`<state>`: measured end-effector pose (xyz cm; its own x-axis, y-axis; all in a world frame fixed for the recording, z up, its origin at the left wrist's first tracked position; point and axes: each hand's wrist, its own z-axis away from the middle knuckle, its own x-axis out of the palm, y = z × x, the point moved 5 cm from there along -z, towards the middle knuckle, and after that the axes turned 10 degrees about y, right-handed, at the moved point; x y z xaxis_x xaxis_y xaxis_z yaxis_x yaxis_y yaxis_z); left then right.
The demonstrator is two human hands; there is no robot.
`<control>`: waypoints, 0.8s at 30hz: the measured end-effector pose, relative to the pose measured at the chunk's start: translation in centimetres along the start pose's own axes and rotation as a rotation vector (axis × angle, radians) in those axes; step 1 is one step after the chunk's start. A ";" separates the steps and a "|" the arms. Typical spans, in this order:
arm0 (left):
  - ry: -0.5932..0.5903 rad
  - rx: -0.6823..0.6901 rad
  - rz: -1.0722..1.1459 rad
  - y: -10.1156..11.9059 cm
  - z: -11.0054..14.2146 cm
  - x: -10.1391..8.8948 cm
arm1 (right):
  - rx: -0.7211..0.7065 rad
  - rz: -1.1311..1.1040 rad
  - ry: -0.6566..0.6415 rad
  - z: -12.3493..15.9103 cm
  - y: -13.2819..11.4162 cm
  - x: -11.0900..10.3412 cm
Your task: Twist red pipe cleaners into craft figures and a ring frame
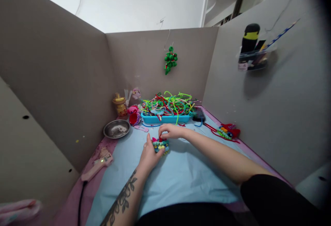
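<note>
My left hand (pixel 149 154) and my right hand (pixel 169 131) meet over the light blue mat (pixel 181 177). Between them sits a small multicoloured craft piece (pixel 160 145) of fuzzy blue, green, yellow and red bits. My left hand's fingers curl around its near side. My right hand's fingertips pinch a red bit at its top. Just behind, a blue tray (pixel 165 118) holds a heap of coloured pipe cleaners (pixel 168 104).
Grey cardboard walls enclose the desk on three sides. A pink glue gun (pixel 97 166) lies at the left, a metal dish (pixel 116 129) and a small jar (pixel 120 105) behind it. A red craft figure (pixel 226 131) lies right; a green ornament (pixel 170 59) hangs on the back wall.
</note>
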<state>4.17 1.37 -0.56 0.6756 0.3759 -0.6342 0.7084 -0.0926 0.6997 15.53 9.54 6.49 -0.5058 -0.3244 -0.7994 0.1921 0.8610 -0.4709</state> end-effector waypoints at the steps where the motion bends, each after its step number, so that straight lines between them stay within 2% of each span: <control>1: 0.002 0.006 0.011 -0.1 0.0 0.1 | -0.015 0.005 -0.025 -0.1 0.0 -0.1; 7: 0.009 0.016 0.040 -0.3 -0.1 0.2 | -0.109 0.076 -0.085 -0.7 -0.4 0.0; 11: 0.005 0.019 0.027 -0.2 0.0 0.1 | -0.089 0.132 -0.083 -0.9 -0.8 0.4; 16: -0.004 0.016 0.014 0.0 0.0 -0.1 | 0.037 0.083 -0.071 -0.7 -0.3 0.1; 20: 0.004 0.004 0.028 0.1 0.1 -0.3 | 0.219 0.010 0.048 -0.3 0.7 -1.0; 24: -0.001 0.009 0.030 0.1 0.1 -0.2 | 0.268 0.065 0.074 -0.1 0.3 -0.9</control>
<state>4.10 1.22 -0.37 0.6967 0.3722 -0.6133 0.6897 -0.1120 0.7154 15.97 10.07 7.11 -0.5428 -0.2338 -0.8067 0.4370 0.7416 -0.5089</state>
